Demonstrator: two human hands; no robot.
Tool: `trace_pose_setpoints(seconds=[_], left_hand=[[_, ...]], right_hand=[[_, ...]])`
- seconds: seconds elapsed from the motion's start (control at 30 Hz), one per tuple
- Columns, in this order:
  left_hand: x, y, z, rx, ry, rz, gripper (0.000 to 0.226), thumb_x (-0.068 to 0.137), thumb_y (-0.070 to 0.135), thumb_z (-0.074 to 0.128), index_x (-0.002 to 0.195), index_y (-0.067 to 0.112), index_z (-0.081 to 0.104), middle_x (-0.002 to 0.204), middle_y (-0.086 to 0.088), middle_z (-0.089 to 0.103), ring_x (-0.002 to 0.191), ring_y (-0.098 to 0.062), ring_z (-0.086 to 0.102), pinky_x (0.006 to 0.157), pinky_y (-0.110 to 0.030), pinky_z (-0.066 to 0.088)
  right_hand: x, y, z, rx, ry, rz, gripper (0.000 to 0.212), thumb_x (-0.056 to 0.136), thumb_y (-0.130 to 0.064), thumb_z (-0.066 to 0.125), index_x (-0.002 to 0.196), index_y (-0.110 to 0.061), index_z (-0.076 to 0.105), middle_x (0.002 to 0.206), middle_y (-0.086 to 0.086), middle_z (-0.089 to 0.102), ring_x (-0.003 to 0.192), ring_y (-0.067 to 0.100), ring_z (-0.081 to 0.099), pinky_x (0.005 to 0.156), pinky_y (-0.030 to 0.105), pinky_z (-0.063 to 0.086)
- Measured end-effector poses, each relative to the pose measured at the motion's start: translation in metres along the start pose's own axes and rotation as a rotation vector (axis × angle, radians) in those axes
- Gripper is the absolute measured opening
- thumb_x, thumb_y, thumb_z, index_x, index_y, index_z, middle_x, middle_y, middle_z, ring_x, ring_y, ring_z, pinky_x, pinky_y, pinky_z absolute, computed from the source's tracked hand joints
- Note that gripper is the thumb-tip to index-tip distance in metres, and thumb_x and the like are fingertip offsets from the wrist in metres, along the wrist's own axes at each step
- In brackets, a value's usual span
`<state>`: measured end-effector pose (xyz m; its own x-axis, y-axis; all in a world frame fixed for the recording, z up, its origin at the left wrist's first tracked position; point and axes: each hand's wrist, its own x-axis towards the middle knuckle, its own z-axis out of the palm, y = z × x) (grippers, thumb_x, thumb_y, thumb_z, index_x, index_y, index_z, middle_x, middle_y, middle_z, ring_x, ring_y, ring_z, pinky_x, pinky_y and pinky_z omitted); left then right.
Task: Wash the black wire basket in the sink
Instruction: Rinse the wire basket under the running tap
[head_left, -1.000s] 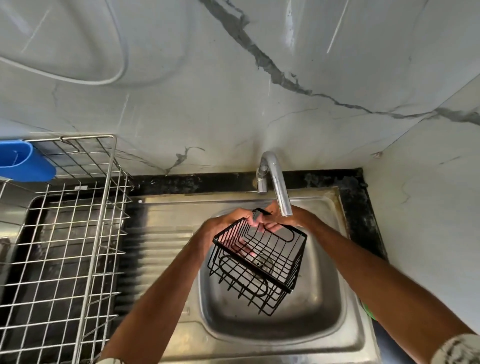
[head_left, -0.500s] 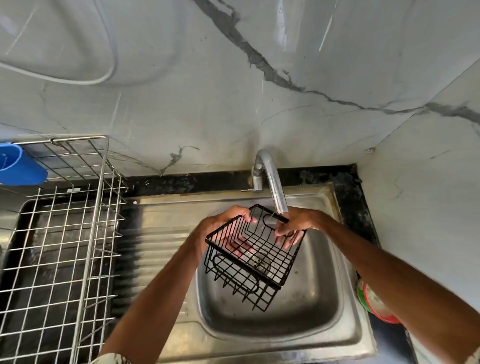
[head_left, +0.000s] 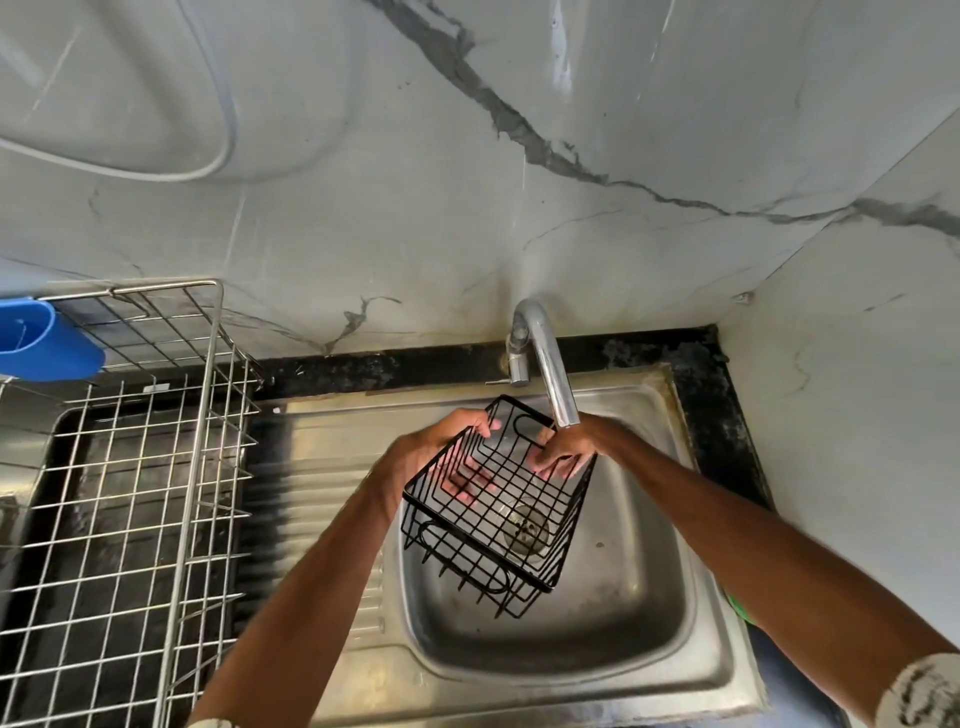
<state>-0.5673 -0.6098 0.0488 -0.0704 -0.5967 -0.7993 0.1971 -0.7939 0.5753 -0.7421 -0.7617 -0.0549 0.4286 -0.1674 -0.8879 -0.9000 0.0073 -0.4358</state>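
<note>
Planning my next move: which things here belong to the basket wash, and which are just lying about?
In the job: black wire basket, gripped by left hand and right hand; tap; sink.
Lying about: wire dish rack; blue holder.

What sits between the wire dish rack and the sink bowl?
A ribbed steel drainboard, with the left forearm crossing over it, in the head view.

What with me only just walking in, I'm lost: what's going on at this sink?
A person holds the black wire basket tilted over the sink bowl, just under the tap spout. The left hand grips its left side, the right hand its far rim. No running water shows, so I cannot tell whether rinsing has begun.
</note>
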Motion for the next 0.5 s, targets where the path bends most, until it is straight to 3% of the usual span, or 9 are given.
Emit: trace_pose_setpoints(seconds=[0.03,0.1,0.17,0.23,0.3,0.37,0.43,0.5], left_hand=[[-0.001,0.008,0.001,0.01,-0.011,-0.012,0.072,0.09,0.033,0.059,0.153,0.001,0.043,0.154,-0.035,0.039,0.099,-0.031,0.062,0.115,-0.047,0.042],[0.002,0.01,0.001,0.048,0.029,-0.053,0.078,0.081,0.035,0.061,0.153,0.012,0.045,0.155,-0.037,0.037,0.102,-0.036,0.069,0.117,-0.058,0.037],[0.011,0.009,-0.001,0.098,-0.005,-0.087,0.062,0.083,0.037,0.055,0.145,0.028,0.05,0.143,-0.035,0.049,0.09,-0.036,0.076,0.096,-0.059,0.056],[0.029,0.002,-0.008,0.082,-0.017,-0.134,0.037,0.095,0.033,0.048,0.132,0.031,0.054,0.129,-0.028,0.061,0.086,-0.034,0.077,0.078,-0.048,0.062],[0.027,-0.002,-0.006,0.08,0.0,-0.158,0.034,0.093,0.042,0.056,0.124,0.028,0.058,0.113,-0.024,0.073,0.087,-0.034,0.077,0.078,-0.045,0.062],[0.033,-0.007,-0.01,0.128,0.024,-0.138,0.053,0.082,0.049,0.069,0.129,0.026,0.06,0.112,-0.023,0.075,0.088,-0.034,0.077,0.078,-0.046,0.063],[0.03,-0.001,-0.007,0.147,0.006,-0.145,0.047,0.088,0.041,0.063,0.132,0.027,0.057,0.117,-0.024,0.07,0.08,-0.031,0.078,0.068,-0.041,0.064],[0.022,0.009,-0.007,0.173,0.031,-0.133,0.037,0.097,0.03,0.05,0.134,0.031,0.052,0.117,-0.024,0.067,0.075,-0.029,0.078,0.064,-0.039,0.063]], right_hand=[[0.0,0.002,0.001,-0.007,-0.006,0.017,0.042,0.091,-0.013,0.073,0.128,0.003,0.06,0.119,0.016,0.072,0.104,0.026,0.072,0.074,0.028,0.06],[-0.002,0.001,0.002,-0.029,0.024,0.038,0.039,0.09,-0.01,0.073,0.125,0.003,0.06,0.116,0.017,0.073,0.101,0.027,0.074,0.067,0.027,0.06],[-0.008,-0.007,0.004,0.006,0.152,-0.031,0.038,0.085,-0.008,0.079,0.117,-0.003,0.059,0.104,0.016,0.075,0.082,0.021,0.077,0.06,0.027,0.059],[-0.01,-0.014,0.001,0.08,0.287,-0.158,0.037,0.078,-0.012,0.086,0.104,-0.004,0.061,0.086,0.013,0.076,0.065,0.016,0.074,0.057,0.03,0.058],[-0.007,-0.015,-0.001,0.158,0.262,-0.237,0.04,0.073,-0.02,0.09,0.098,0.0,0.067,0.084,0.014,0.075,0.069,0.025,0.073,0.064,0.041,0.061],[-0.011,-0.02,0.0,0.22,0.248,-0.277,0.039,0.072,-0.014,0.091,0.098,0.002,0.067,0.086,0.014,0.072,0.078,0.033,0.07,0.07,0.046,0.061],[-0.022,-0.021,-0.001,0.206,0.297,-0.318,0.034,0.077,-0.001,0.084,0.101,-0.003,0.06,0.087,0.006,0.067,0.083,0.028,0.066,0.079,0.039,0.058],[-0.027,-0.013,-0.004,0.126,0.283,-0.233,0.032,0.082,-0.005,0.081,0.105,-0.001,0.058,0.091,0.007,0.07,0.083,0.025,0.07,0.086,0.039,0.056]])
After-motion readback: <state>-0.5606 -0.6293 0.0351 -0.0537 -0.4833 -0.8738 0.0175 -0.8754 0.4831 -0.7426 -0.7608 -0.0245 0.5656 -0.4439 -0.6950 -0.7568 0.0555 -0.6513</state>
